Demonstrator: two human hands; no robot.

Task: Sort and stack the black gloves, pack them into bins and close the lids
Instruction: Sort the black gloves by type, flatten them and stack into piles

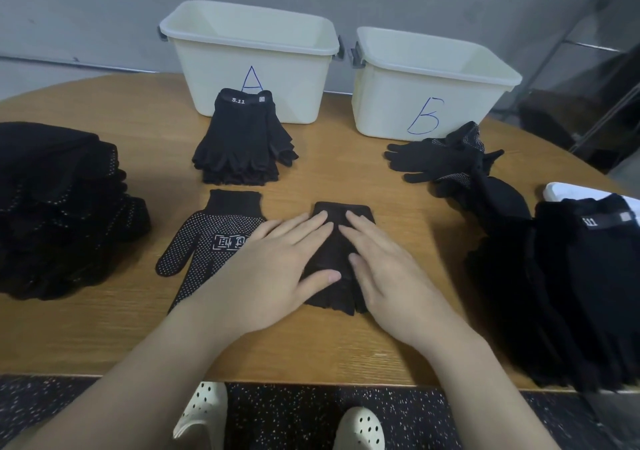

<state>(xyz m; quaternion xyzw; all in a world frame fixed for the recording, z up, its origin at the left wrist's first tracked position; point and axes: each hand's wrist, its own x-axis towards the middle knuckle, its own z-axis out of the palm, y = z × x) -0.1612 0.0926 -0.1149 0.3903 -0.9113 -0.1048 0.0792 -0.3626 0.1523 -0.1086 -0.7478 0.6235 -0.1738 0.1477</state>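
Pressing flat on a plain black glove (341, 241) at the centre of the frame, the left hand (273, 269) and right hand (391, 273) lie side by side with fingers straight, gripping nothing. That glove rests on the wooden counter (104, 338). Just left of it, partly under the left hand, lies a dotted glove (211, 241), palm up. Above, a neat stack of fingerless gloves (242, 141) sits in front of bin A (252, 54), touching its front wall; bin B (429, 82) stands to the right, with loose gloves (446, 158) before it. Both bins are lidless. Large glove heaps fill the left edge (59, 207) and the right edge (568, 293).
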